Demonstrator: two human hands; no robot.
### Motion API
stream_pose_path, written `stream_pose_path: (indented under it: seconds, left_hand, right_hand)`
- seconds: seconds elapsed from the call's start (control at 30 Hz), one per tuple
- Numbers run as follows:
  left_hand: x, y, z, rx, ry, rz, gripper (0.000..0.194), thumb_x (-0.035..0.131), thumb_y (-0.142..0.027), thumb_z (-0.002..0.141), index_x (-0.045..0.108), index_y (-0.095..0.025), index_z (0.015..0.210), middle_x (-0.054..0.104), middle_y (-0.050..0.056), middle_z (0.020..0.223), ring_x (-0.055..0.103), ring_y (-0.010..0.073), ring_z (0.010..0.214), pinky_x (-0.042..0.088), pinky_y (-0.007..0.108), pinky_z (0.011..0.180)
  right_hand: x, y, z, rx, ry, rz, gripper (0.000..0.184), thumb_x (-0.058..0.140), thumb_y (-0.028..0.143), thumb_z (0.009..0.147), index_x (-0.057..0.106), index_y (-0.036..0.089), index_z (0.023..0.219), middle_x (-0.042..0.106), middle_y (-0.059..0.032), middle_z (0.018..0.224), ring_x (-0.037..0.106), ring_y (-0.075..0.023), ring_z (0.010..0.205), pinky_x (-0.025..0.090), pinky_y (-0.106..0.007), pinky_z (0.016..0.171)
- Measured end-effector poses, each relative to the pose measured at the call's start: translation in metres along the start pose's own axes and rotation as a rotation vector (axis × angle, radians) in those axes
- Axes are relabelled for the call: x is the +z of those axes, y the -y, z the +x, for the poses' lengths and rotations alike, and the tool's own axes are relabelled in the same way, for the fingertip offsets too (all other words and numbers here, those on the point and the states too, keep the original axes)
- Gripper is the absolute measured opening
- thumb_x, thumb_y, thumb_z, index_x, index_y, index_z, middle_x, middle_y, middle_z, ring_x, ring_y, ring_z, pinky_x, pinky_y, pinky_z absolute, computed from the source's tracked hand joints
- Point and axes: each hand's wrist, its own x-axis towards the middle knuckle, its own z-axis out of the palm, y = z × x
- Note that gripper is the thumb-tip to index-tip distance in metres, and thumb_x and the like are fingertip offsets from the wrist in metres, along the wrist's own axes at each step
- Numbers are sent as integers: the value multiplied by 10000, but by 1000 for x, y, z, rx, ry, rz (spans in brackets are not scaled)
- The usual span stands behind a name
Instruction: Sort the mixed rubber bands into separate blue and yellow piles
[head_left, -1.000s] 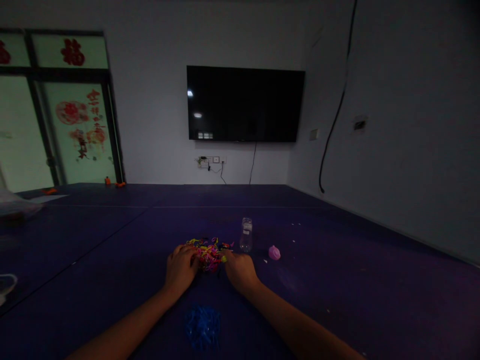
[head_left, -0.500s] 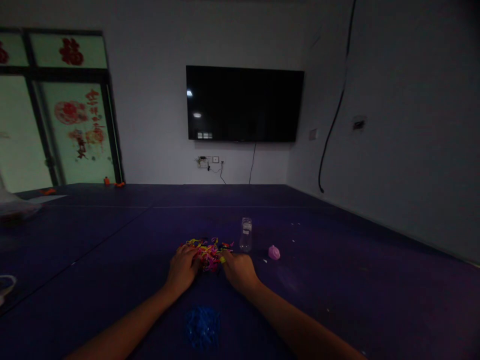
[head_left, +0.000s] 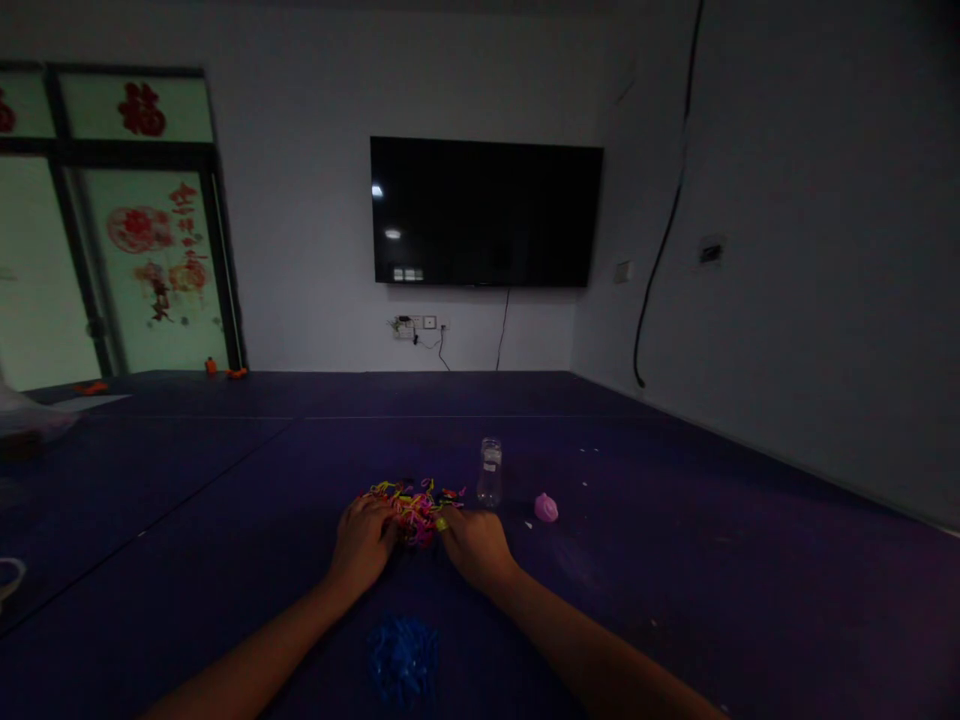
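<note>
A loose pile of small colourful elastic bands (head_left: 417,512), pink, yellow, red and dark, lies on the purple surface between my hands. My left hand (head_left: 365,540) rests at its left edge, fingers spread over the bands and thumb apart. On the right side, my right hand (head_left: 478,545) has its fingers drawn together at the pile, with a yellow band (head_left: 441,523) at the fingertips. Just behind that hand stands a clear, open-topped bottle (head_left: 490,472) with a small white label. A pink rounded cap-like piece (head_left: 546,507) lies to its right.
Nearer to me, between my forearms, is a heap of blue strips (head_left: 403,660). The purple surface (head_left: 720,580) carries a few white scraps. A whitish plastic bag (head_left: 30,415) is at the far left, with orange objects (head_left: 211,366) along the back edge.
The view has shifted slightly. Both hands stay at the pile with almost no movement, and the bottle and pink piece keep their places.
</note>
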Motion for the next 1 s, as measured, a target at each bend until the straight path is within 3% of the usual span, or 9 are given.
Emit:
stream_pose_path:
  seconds: [0.3, 0.47, 0.73, 1.0]
  left_hand:
    - [2, 1, 1, 24, -45, -57, 221, 492, -216, 838, 668, -177, 966, 662, 75, 1042, 557, 240, 1017, 367, 409, 963]
    - [-1, -4, 0, 97, -7, -114, 237, 455, -243, 867, 671, -206, 958, 668, 54, 1026, 540, 228, 1040, 365, 402, 959]
    - [2, -3, -1, 46, 67, -25, 307, 426, -318, 876, 645, -180, 1041, 622, 82, 1152, 468, 275, 1148, 318, 466, 986]
    - [8, 3, 0, 69, 23, -109, 277, 415, -247, 874, 648, -160, 994, 636, 101, 1085, 533, 240, 1058, 373, 399, 956]
  right_hand:
    - [1, 0, 0, -7, -16, 25, 226, 385, 237, 888, 601, 186, 928, 687, -49, 811, 640, -145, 715, 373, -197, 582]
    - [2, 0, 0, -3, 5, 13, 209, 400, 245, 882, 592, 186, 939, 683, -47, 824, 646, -153, 732, 375, -203, 577]
    - [2, -1, 0, -2, 4, 8, 194, 403, 235, 880, 587, 181, 907, 680, -46, 818, 642, -155, 729, 363, -209, 563]
    - [5, -2, 0, -13, -22, 6, 200, 398, 235, 888, 587, 178, 914, 681, -48, 805, 638, -145, 709, 351, -198, 560]
